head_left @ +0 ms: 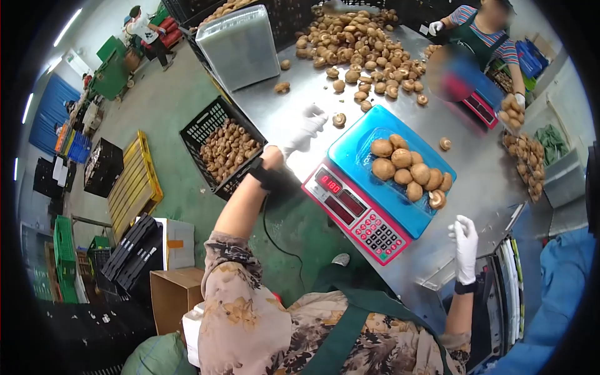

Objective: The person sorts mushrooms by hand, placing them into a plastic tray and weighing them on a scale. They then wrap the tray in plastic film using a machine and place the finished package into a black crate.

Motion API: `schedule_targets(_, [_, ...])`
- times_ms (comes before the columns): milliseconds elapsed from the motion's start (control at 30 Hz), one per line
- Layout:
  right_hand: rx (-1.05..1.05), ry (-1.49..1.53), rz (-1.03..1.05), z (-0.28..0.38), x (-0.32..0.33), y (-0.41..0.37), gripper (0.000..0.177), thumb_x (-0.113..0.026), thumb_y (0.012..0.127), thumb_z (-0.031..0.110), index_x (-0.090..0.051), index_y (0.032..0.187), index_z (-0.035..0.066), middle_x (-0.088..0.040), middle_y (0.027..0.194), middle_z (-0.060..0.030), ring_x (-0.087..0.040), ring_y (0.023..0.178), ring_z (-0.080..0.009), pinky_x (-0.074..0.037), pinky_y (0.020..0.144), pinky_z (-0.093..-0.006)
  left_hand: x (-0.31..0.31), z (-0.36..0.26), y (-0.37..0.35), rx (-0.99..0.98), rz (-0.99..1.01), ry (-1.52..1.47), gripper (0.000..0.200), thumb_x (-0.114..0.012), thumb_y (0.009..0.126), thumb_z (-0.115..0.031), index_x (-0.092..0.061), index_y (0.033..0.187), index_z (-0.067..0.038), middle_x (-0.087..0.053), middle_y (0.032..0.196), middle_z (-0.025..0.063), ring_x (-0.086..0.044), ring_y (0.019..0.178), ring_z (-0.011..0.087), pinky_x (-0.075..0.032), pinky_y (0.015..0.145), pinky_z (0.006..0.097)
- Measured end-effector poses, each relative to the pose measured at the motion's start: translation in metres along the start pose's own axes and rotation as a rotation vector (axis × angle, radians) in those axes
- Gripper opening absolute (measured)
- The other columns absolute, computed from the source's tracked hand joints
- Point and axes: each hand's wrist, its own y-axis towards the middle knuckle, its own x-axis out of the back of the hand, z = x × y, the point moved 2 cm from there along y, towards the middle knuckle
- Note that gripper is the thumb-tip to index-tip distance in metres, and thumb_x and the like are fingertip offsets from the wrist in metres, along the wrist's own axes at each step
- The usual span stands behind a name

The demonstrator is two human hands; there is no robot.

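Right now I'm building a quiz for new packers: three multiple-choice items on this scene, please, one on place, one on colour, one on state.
1. Where do the weighed mushrooms lie? A tray B floor C box
2. Tray colour? A blue B white C black
3. Left hand? A fisted B gripping a mushroom C open, empty
Answers: 1 A, they sit in the tray on the scale. 2 A, it is bright blue. 3 C, fingers spread over the table.
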Motion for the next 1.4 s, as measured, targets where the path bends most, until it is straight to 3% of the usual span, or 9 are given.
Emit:
schedule_targets(333, [-0.081,0.018,0.025,0.017,-0.006,-0.01,0.025,-0.056,0.091,0.014,-0.053,0.112,0.002,-0.059,0.085,-0.0025,-0.053,0.073,-0.0071,-0.044,0.066,-0.0207,-0.011,-0.006,0.005,0.006,-0.029,0.062,0.035,-0.06,0.089,-0.032,-0.059,0.102,0.0,-0.061,0.079,0.006,-0.055,0.063,0.0074,-0.045,0.056,0.0214])
schedule_targets(433, [-0.024,0.017,0.102,0.016,-0.026,0.003,0.026,-0.058,0.09,0.014,-0.053,0.112,0.002,-0.059,0.085,-0.0023,-0.055,0.074,-0.0081,-0.045,0.065,-0.0214,-0.045,-0.005,0.008,0.007,0.168,0.117,0.028,-0.057,0.087,-0.028,-0.06,0.091,0.0,-0.059,0.07,0.0029,-0.053,0.057,0.0079,-0.043,0.048,0.024])
schedule_targets(467, [-0.042,0.015,0.133,0.016,-0.033,0.008,0.026,-0.059,0.09,0.014,-0.053,0.112,0.002,-0.059,0.084,-0.002,-0.056,0.074,-0.0085,-0.045,0.065,-0.0218,-0.058,0.015,0.018,0.04,0.244,0.29,0.026,-0.056,0.087,-0.026,-0.06,0.089,0.0,-0.058,0.067,0.0016,-0.054,0.054,0.0087,-0.045,0.049,0.0247])
schedule_targets(567, [-0.071,0.066,0.132,0.002,-0.048,0.021,0.023,-0.06,0.088,0.014,-0.053,0.106,0.002,-0.058,0.079,-0.0013,-0.055,0.07,-0.0077,-0.046,0.063,-0.0229,-0.087,0.004,0.006,0.077,0.327,0.302,0.025,-0.053,0.088,-0.025,-0.058,0.086,0.0,-0.056,0.063,0.0014,-0.054,0.055,0.01,-0.042,0.051,0.0243])
schedule_targets(733, [-0.016,0.15,0.038,0.003,-0.039,0.009,0.021,-0.061,0.085,0.013,-0.051,0.101,0.004,-0.054,0.073,0.001,-0.051,0.066,-0.0065,-0.043,0.063,-0.0231,-0.102,0.01,0.013,0.078,0.292,0.063,0.011,-0.052,0.086,-0.012,-0.054,0.085,0.0,-0.054,0.063,0.0021,-0.053,0.053,0.0095,-0.042,0.05,0.0232])
schedule_targets(767, [0.042,0.036,-0.042,0.006,-0.03,0.002,0.021,-0.061,0.085,0.012,-0.051,0.1,0.003,-0.053,0.071,0.001,-0.049,0.066,-0.007,-0.043,0.062,-0.0246,-0.107,-0.008,0.005,0.079,0.29,0.051,0.011,-0.053,0.085,-0.01,-0.053,0.087,0.0,-0.055,0.064,0.0025,-0.053,0.053,0.0099,-0.043,0.05,0.0232])
schedule_targets(1000, [0.022,0.096,-0.286,0.053,0.098,-0.088,0.022,-0.06,0.086,0.008,-0.051,0.106,0.003,-0.051,0.073,0.0033,-0.046,0.066,-0.0042,-0.04,0.06,-0.0206,-0.202,-0.121,-0.038,-0.009,0.586,-0.031,0.012,-0.056,0.088,-0.011,-0.052,0.093,-0.001,-0.056,0.071,0.0031,-0.054,0.057,0.0089,-0.044,0.052,0.02])
schedule_targets(1200, [0.005,0.095,-0.505,0.021,0.248,-0.155,0.018,-0.056,0.087,0.006,-0.051,0.103,0.002,-0.053,0.074,0.0009,-0.05,0.067,-0.0062,-0.042,0.061,-0.0206,-0.374,-0.18,-0.072,-0.132,0.87,-0.028,0.013,-0.058,0.087,-0.013,-0.052,0.09,-0.002,-0.059,0.075,0.0036,-0.058,0.063,0.0096,-0.044,0.054,0.0208])
schedule_targets(1400, [0.045,0.009,-0.569,-0.035,0.369,-0.157,0.016,-0.055,0.087,0.006,-0.052,0.102,0.001,-0.052,0.073,0.0019,-0.047,0.067,-0.0063,-0.041,0.064,-0.0215,-0.531,-0.193,-0.074,-0.321,0.872,0.047,0.016,-0.059,0.085,-0.016,-0.055,0.088,-0.001,-0.06,0.074,0.0042,-0.058,0.065,0.0107,-0.045,0.058,0.0235])
